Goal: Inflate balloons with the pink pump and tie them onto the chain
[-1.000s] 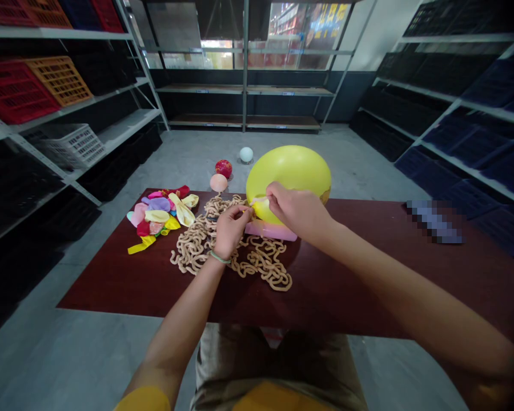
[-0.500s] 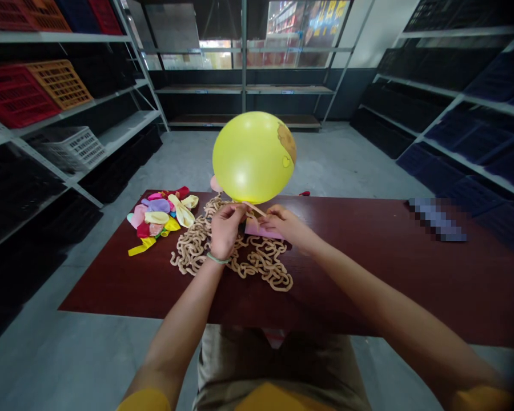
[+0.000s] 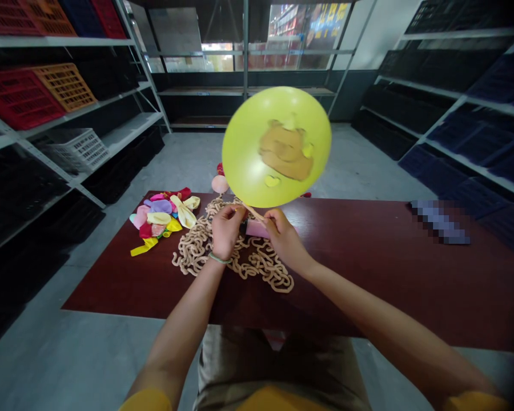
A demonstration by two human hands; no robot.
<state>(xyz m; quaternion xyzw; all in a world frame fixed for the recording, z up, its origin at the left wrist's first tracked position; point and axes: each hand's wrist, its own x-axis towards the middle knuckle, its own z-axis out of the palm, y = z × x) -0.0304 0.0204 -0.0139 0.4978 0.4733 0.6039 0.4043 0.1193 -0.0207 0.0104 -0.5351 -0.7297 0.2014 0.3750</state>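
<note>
An inflated yellow balloon (image 3: 244,148) with a brown cartoon print stands above my hands, tilted to the right. My left hand (image 3: 228,228) is closed in a pinch at the balloon's neck, which its fingers mostly hide. Between finger and thumb, my right hand (image 3: 285,237) grips a tan strand (image 3: 257,213) that stretches from the neck. Beneath the hands lies a lilac-pink cylinder (image 3: 257,229) with a dark end, partly covered. A heap of curly tan cord (image 3: 197,242), looped like a chain, spreads around it on the table.
Limp coloured balloons (image 3: 158,217) lie in a pile at the left of the dark red table (image 3: 360,268). A small pink balloon (image 3: 220,184) shows behind the cord. At the right lies a blurred-out object (image 3: 439,221). Shelves with crates (image 3: 64,85) line the sides.
The yellow balloon has swung up and to the right, turning its print toward me. My right hand has rotated, its fingers now pinching the strand, while my left hand stays nearly in place.
</note>
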